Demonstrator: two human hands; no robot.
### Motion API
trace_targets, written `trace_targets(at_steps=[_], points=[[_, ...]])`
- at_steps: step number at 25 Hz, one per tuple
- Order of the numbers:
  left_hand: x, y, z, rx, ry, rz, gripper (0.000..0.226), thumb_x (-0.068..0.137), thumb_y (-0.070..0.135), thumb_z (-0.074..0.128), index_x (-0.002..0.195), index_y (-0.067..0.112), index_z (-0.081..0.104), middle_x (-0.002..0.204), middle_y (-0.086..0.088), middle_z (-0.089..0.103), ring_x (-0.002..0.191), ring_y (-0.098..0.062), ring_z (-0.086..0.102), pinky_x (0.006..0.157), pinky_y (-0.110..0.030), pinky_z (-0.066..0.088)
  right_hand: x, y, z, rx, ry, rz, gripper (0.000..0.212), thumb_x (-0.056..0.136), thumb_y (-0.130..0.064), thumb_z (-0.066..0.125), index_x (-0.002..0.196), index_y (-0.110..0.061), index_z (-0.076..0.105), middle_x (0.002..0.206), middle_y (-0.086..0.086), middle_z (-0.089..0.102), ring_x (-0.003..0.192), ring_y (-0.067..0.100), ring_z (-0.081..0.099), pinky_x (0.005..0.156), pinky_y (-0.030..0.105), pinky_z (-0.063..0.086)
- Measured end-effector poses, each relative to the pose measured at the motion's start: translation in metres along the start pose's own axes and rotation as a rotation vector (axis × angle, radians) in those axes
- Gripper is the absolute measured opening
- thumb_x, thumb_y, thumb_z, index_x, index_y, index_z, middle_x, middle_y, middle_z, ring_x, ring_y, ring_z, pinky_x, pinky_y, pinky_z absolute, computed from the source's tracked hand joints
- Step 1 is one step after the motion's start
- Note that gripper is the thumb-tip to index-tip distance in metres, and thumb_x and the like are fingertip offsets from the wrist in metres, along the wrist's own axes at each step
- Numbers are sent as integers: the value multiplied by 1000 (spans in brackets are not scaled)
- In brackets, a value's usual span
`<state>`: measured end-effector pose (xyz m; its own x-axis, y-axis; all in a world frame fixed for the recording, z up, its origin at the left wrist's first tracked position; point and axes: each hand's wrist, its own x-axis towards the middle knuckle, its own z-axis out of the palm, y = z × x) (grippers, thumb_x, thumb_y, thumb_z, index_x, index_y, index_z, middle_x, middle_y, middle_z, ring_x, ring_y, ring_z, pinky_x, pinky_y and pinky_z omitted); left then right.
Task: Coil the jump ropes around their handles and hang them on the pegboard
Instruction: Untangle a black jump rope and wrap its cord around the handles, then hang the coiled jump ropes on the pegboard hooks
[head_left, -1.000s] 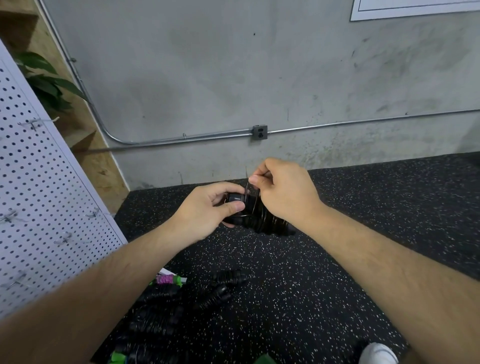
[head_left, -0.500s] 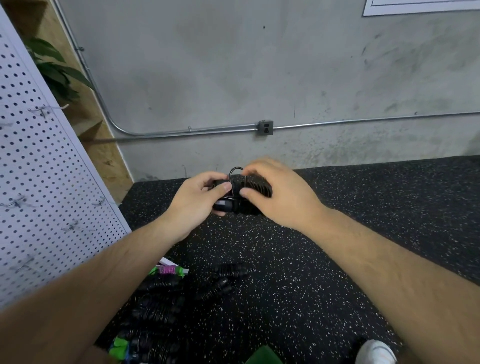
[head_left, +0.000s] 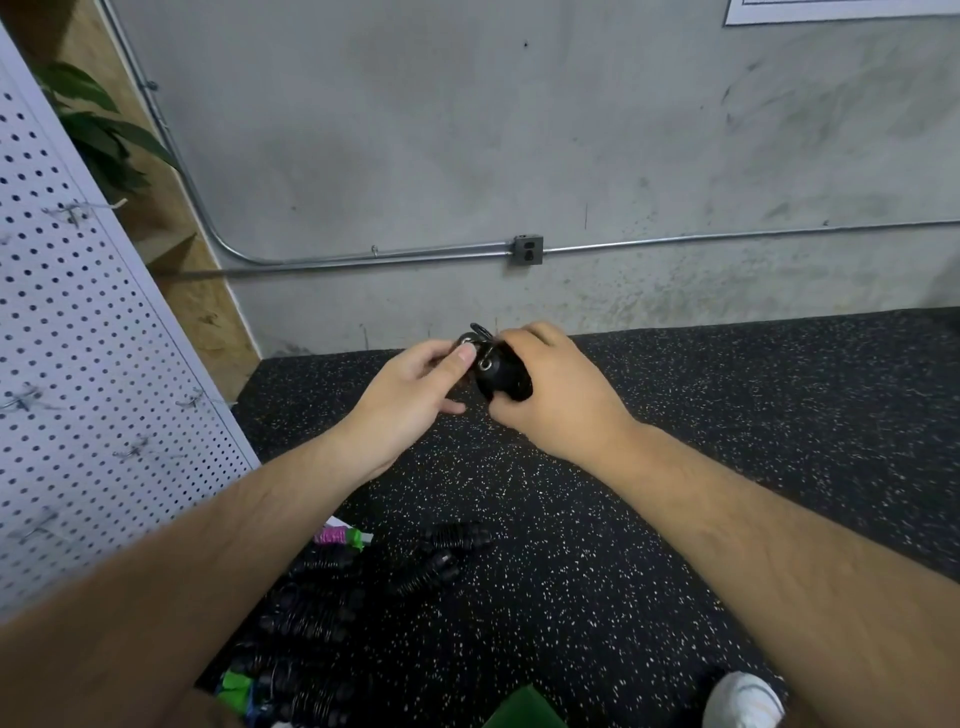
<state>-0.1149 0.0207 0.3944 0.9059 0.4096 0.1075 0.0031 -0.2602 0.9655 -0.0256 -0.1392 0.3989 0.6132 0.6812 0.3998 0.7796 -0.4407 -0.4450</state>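
Note:
I hold a black jump rope bundle (head_left: 501, 376), coiled round its handles, in front of me above the floor. My right hand (head_left: 558, 389) grips the bundle from the right, fingers wrapped over it. My left hand (head_left: 410, 395) pinches a small rope loop (head_left: 475, 338) at the bundle's near end between thumb and fingers. The white pegboard (head_left: 93, 364) leans at the left, with several metal hooks (head_left: 189, 401) sticking out, all bare.
A pile of black coiled jump ropes (head_left: 332, 613) lies on the speckled rubber floor (head_left: 675, 426) below my left arm, with a pink-and-green one (head_left: 337, 535) at its top. A grey concrete wall with conduit and outlet (head_left: 527, 250) stands behind. My white shoe (head_left: 743, 699) shows bottom right.
The bundle has turned end-on toward me. My right hand moved from pinching the rope above to wrapping round the bundle, and my left now pinches the end loop.

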Motion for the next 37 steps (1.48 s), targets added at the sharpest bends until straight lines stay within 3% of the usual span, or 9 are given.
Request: trace_targets(at_steps=[3, 8, 10, 13, 17, 23, 28, 34, 37], points=[[0, -9, -4, 308, -16, 84, 46, 94, 38, 68, 136, 30, 52, 132, 10, 60, 118, 0, 57, 103, -30, 48, 3, -3, -6, 220, 11, 135, 44, 80, -23, 73, 122, -18, 61, 114, -2, 58, 99, 12, 57, 81, 19, 45], [3, -16, -14, 302, -121, 52, 114, 67, 58, 86, 156, 34, 19, 146, 18, 46, 136, -3, 43, 121, -39, 28, 5, -11, -9, 646, 40, 327, 29, 83, -15, 67, 110, -26, 65, 102, -10, 71, 96, 7, 65, 83, 25, 48], [3, -12, -20, 279, -104, 66, 111, 62, 57, 87, 153, 37, 28, 143, 18, 53, 133, -1, 49, 120, -41, 32, 8, -15, -7, 807, 44, 372, 24, 82, -15, 67, 104, -24, 67, 99, -7, 73, 96, 10, 66, 91, 33, 52], [-5, 0, -32, 237, -5, 101, 96, 66, 40, 91, 148, 37, 40, 138, 21, 56, 127, 1, 53, 117, -38, 37, 15, -26, 0, 944, 46, 403, 50, 76, -22, 69, 123, -35, 58, 115, -7, 70, 110, 11, 65, 105, 44, 49], [-18, 21, -60, 363, 99, 117, 82, 72, 24, 91, 138, 42, 46, 126, 23, 59, 106, 7, 58, 101, -20, 46, 27, -52, 13, 832, 26, 326, 53, 91, -16, 59, 137, -41, 46, 128, -10, 63, 117, 10, 60, 105, 32, 45], [-71, 29, -119, 354, 252, 66, 79, 76, 19, 88, 138, 45, 45, 132, 34, 53, 101, -1, 64, 96, -35, 54, 38, -115, 46, 773, -52, 236, 59, 93, -18, 57, 146, -38, 43, 143, -8, 51, 129, 8, 48, 114, 33, 36], [-140, 3, -168, 346, 506, -12, 72, 80, 23, 85, 132, 53, 45, 123, 43, 53, 109, 15, 52, 95, -30, 52, 38, -188, 85, 706, -204, 16, 63, 92, -32, 70, 148, -35, 41, 141, -10, 47, 122, 1, 43, 97, 13, 29], [-169, -44, -196, 253, 688, -137, 76, 81, 26, 81, 123, 73, 38, 128, 21, 56, 121, -10, 58, 98, -47, 55, 44, -236, 138, 625, -310, -52, 54, 95, -19, 67, 145, -26, 49, 144, -2, 47, 118, -1, 38, 99, 13, 24], [-156, -52, -215, 226, 719, -164, 78, 86, 22, 79, 144, 54, 37, 132, 17, 50, 128, -10, 51, 100, -47, 54, 65, -249, 160, 639, -315, -17, 52, 95, -17, 67, 143, -26, 50, 141, 2, 47, 121, 7, 45, 97, 14, 26]])
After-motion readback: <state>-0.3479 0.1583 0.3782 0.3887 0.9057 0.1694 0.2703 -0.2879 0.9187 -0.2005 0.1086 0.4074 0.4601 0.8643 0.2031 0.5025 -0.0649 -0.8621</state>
